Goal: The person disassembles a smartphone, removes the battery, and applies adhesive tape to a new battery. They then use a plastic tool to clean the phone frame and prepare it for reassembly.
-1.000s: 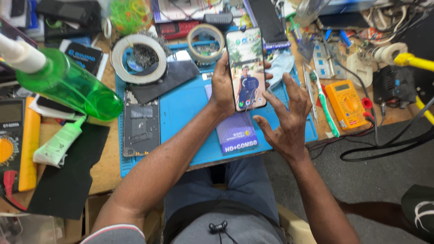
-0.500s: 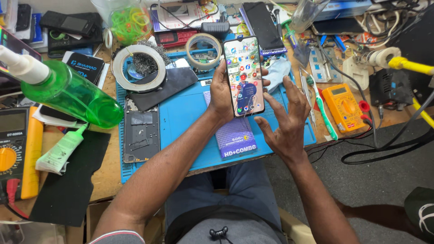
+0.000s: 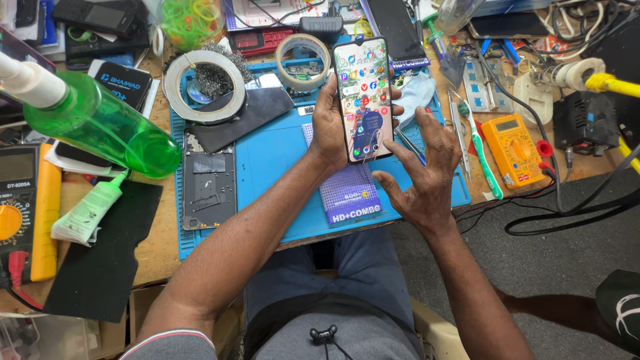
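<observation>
A person's left hand cradles a slim black smartphone with a lit, icon-filled screen above the blue silicone work mat on a crowded repair desk, its grip closed around the phone's left edge and back. The right hand hovers just beside the phone's lower right corner, fingers spread wide and holding nothing, index fingertip at the glass. The phone is held by one side only, so a firm tap could tip it out of the grip onto the mat or the metal tweezers to its right. A tilted green plastic bottle with a white nozzle looms at far left; a yellow multimeter and its leads lie to the right, where a stray elbow could snag them.
</observation>
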